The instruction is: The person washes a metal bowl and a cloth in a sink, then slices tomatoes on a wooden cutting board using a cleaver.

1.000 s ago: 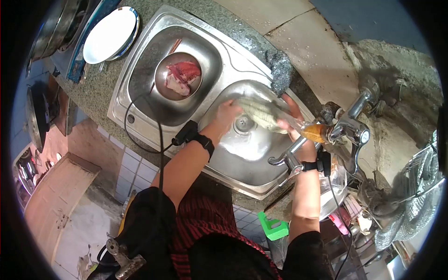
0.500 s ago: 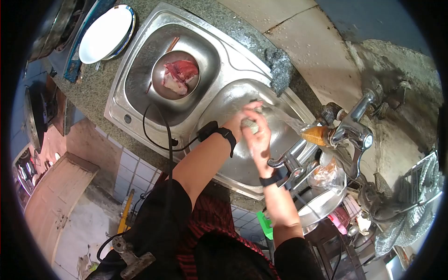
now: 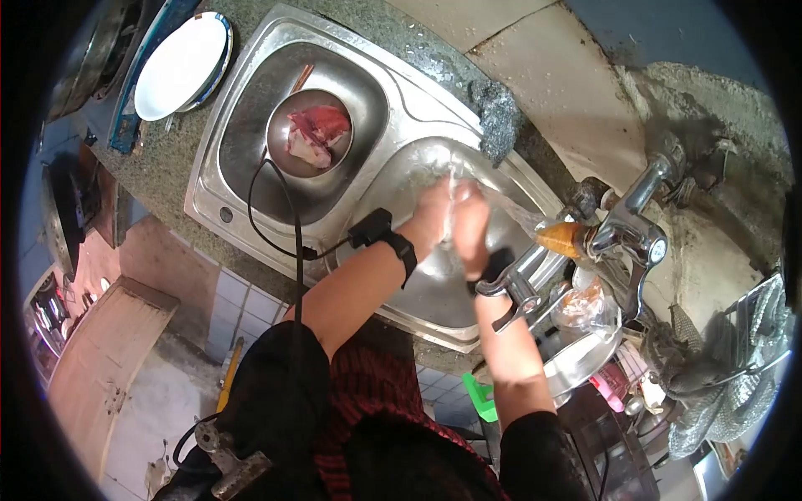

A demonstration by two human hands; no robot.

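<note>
Between my hands is a pale thing (image 3: 452, 190), over the basin (image 3: 439, 313) at the near side of the tap, and it is so blurred that I cannot tell what it is, or how much of the white streak is only water. My left hand (image 3: 428, 215) is at its 8 o'clock side and my right hand (image 3: 469, 221) at its 4 o'clock side, the two brought close together. The fingers of both are blurred too, so I cannot tell if either hand is open or closed on it. The water (image 3: 511, 209) comes from the orange spout (image 3: 560, 238) of the tap (image 3: 622, 238), between 3 and 4 o'clock from my hands, and slants toward them. I judge that this step is handling the pale thing in the water, and that any move from here calls for a firm hold, because wet things slip easily. At 1 o'clock, a dark mesh (image 3: 499, 121) lies by the sink's edge. At 10 o'clock, in the other basin (image 3: 242, 159), is a metal bowl (image 3: 278, 150) with red and pale meat (image 3: 322, 125), and the sticks (image 3: 302, 78) are just beside it, at its 12 o'clock side. Farther to 10 o'clock, a white dish (image 3: 184, 67) is on the counter (image 3: 159, 171).
</note>
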